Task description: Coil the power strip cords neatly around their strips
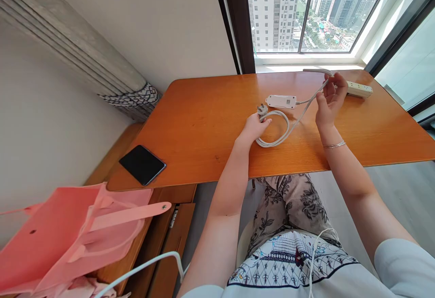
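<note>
Head view, with the coil of white cord (270, 144) serving as the dial's centre and twelve pointing to the window sill (306, 58): the left hand (255, 128) is gripping the coil at nine o'clock, its fingers closing around the gathered turns close under the plug (262, 110). That grip is probably being chosen to stop the loops from springing apart. At two o'clock, the right hand (333, 98) is holding the cord's running length above the table (200, 125), its fingers curling around the line while the thumb is standing apart; this seems to be lifting the slack clear of the wood.

Just past twelve, the white power strip (281, 102) is lying flat, no sockets showing, its cord leaving the three o'clock end and rising toward the right hand. Farther out at two, a socketed strip (360, 89) is resting partly hidden behind that hand; whether the grey cord (317, 70) near the sill is belonging to it, I cannot tell. The phone (142, 165) is lying between eight and nine, well apart, perhaps so that it is leaving working room.

As for direction, the plug is pointing its prongs toward about twelve. The white power strip's long axis is running nearly from nine to three; the socketed strip's is tilting slightly, its visible end pointing between three and four.
</note>
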`<state>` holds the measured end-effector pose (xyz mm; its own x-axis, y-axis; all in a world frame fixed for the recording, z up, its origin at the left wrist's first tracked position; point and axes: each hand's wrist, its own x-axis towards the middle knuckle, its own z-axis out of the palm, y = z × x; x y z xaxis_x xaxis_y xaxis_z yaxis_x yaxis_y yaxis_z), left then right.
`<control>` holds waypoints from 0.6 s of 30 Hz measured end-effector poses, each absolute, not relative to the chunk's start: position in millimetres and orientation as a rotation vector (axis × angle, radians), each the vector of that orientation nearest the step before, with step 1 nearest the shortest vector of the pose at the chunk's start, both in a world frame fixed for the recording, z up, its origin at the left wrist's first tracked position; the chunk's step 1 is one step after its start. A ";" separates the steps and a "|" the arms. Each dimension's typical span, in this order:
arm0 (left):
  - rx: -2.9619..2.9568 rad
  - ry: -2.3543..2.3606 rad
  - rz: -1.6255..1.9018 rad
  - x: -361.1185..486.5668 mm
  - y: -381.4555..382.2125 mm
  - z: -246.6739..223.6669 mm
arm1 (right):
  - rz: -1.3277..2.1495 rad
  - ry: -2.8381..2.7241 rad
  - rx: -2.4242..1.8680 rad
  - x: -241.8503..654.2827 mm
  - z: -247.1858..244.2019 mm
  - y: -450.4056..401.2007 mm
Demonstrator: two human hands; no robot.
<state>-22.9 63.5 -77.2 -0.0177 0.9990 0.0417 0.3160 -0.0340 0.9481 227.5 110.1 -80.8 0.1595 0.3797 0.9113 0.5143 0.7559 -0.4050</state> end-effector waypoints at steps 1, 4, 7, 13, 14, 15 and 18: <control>1.465 1.453 1.083 -24.2 63.9 -76.8 | -0.143 -1.430 -0.740 232.2 -76.6 107.6; 1.462 1.448 1.094 -27.4 64.8 -76.3 | -0.229 -1.398 -0.717 240.6 -62.4 96.2; 1.469 1.424 1.098 -28.3 65.2 -76.7 | -0.358 -1.377 -0.744 239.8 -48.5 83.8; 1.546 1.448 1.068 -29.5 64.7 -77.4 | -0.498 -1.386 -0.765 256.8 -38.7 69.9; 1.560 1.460 1.068 -30.5 64.7 -77.4 | -0.501 -1.400 -0.806 267.5 -38.1 69.0; 1.575 1.470 1.071 -31.8 64.9 -77.4 | -0.531 -1.391 -0.843 280.7 -37.0 68.5; 1.634 1.498 1.095 -36.6 66.0 -77.8 | -0.653 -1.378 -0.915 331.1 -28.3 69.9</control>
